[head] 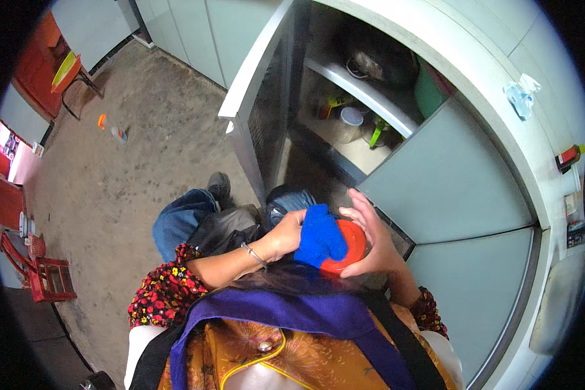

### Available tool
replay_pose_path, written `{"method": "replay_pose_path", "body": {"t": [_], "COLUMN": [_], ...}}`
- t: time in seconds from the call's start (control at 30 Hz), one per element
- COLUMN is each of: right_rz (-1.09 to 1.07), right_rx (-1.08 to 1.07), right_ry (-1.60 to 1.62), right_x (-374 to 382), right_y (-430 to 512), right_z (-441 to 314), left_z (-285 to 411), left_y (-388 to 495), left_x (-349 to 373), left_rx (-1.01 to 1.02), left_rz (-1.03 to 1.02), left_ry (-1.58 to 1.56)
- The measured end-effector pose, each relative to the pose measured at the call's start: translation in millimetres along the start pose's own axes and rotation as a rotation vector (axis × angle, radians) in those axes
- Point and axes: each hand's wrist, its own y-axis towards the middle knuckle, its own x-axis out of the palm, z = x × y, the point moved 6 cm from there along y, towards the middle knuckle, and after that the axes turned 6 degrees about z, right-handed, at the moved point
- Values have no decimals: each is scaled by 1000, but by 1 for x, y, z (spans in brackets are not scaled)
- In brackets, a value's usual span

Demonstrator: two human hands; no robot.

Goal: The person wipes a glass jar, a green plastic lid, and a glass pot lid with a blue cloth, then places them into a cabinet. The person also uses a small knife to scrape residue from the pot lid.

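Observation:
My left hand grips a bright blue cloth and presses it against a round red lid. Around the lid's right side curves my right hand, thumb at the near edge and fingers at the far side. Whatever is under the lid is hidden from this angle. Both hands are in front of my lap, before an open cabinet. On its lower shelf stand a clear jar with a whitish lid and a bright green handle.
The open cabinet door juts out just left of my knees. Closed cabinet panels are on the right, under a white countertop with a crumpled tissue pack. A bottle lies on the concrete floor; a red chair stands farther left.

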Motion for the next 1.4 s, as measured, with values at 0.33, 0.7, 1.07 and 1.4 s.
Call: {"method": "replay_pose_path", "body": {"t": [0.33,0.7,1.07,1.4], "right_rz": [282,320,245,24], "right_rx": [150,248,295,395], "right_ry": [384,358,288,-70], "right_x": [3,14,47,42], "right_y": [4,8,-46,-37], "right_z": [37,66,105,77], "left_z": [26,19,29,9], "left_y": [5,17,-14,40], "left_x": [35,12,-16,-5], "left_rx": [497,394,290,-95], "left_rz": [-255,-139,-103,-368], "left_ry": [884,646,1027,1239]}}
